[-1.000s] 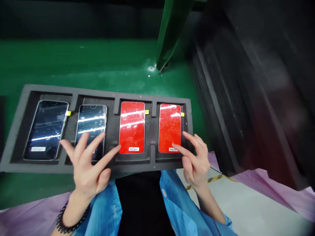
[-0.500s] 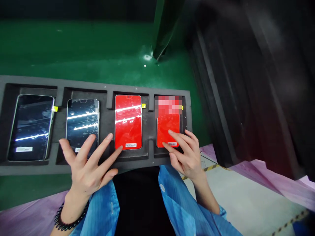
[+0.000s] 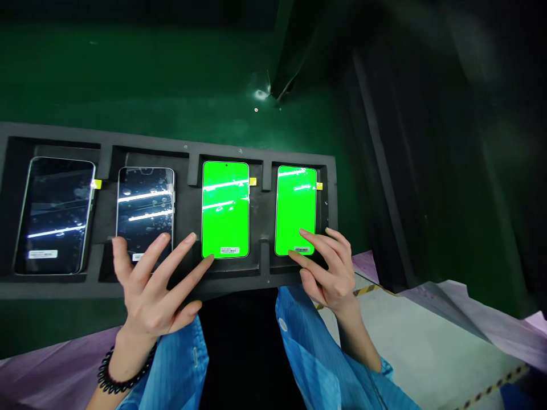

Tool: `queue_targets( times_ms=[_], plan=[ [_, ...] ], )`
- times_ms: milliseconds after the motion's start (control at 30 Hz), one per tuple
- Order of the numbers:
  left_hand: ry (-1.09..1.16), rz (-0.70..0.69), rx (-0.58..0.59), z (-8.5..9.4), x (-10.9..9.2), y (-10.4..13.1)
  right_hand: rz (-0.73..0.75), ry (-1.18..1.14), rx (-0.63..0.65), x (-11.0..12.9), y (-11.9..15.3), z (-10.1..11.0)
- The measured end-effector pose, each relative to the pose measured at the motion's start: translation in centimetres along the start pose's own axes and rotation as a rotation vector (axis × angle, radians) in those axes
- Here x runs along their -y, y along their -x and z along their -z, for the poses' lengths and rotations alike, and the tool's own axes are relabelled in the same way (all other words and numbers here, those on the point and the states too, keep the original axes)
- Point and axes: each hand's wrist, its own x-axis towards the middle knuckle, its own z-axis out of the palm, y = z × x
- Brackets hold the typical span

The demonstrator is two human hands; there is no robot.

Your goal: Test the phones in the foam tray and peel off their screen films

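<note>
Green surface stretches past the far edge of the grey tray. Inside, the third smartphone and right-end smartphone have turned from red to green. The left hand, fingers apart, has its index tip at the former's near-left corner; the right hand, likewise spread, at the latter's near edge.

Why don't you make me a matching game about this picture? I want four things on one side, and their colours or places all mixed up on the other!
Things:
1. Far-left phone
2. Far-right phone
3. Coiled bracelet
4. Tray

Colours and places:
A. Around the left wrist
B. Gray all over
C. Screen is dark
D. Screen is bright green

Right pairs: 1-C, 2-D, 3-A, 4-B
</note>
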Motion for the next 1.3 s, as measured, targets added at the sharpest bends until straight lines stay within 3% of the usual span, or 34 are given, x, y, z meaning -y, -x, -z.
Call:
queue_targets(
  times_ms=[333, 467, 633, 800, 967, 1167, 1300],
  plan=[
    [0.018, 0.023, 0.047, 0.1, -0.1, -0.2, 0.020, 0.027, 0.069, -0.2, 0.0, 0.3],
    [0.027, 0.055, 0.140, 0.3, -0.4, -0.4, 0.008, 0.057, 0.132, -0.1, -0.2, 0.4],
    [0.029, 0.044, 0.055, 0.3, -0.7, -1.1, -0.006, 0.051, 0.081, 0.0, -0.3, 0.3],
    [0.048, 0.039, 0.099, 0.3, -0.7, -1.4, -0.004, 0.046, 0.108, 0.1, -0.4, 0.3],
    [0.076, -0.002, 0.019, 0.3, -0.7, -1.9, -0.002, 0.053, 0.027, 0.2, -0.3, 0.3],
    [0.116, 0.019, 0.012, 0.1, -1.0, -2.0, -0.020, 0.022, 0.091, 0.3, -0.6, 0.1],
    [0.097, 0.052, -0.031, 0.0, -1.0, -1.6, -0.029, 0.024, 0.041, 0.1, -0.2, 0.0]
  ],
)
